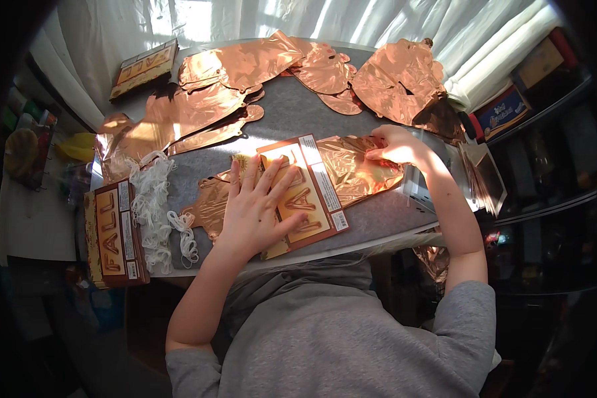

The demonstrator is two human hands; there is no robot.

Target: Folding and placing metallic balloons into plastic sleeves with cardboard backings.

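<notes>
My left hand (257, 202) lies flat, fingers spread, on a brown and yellow cardboard package (315, 192) at the front of the grey table (292, 113). My right hand (395, 146) pinches the copper foil balloon sheet (358, 169) that sticks out of the package's right side. The foil is crumpled and shiny, partly lit by sunlight.
Several flat copper foil balloons (245, 66) cover the back of the table. White string (154, 199) is bundled at the left. Two more packages lie at the left edge (113, 232) and back left (142, 66). White curtains hang behind; shelves with boxes (504, 109) stand right.
</notes>
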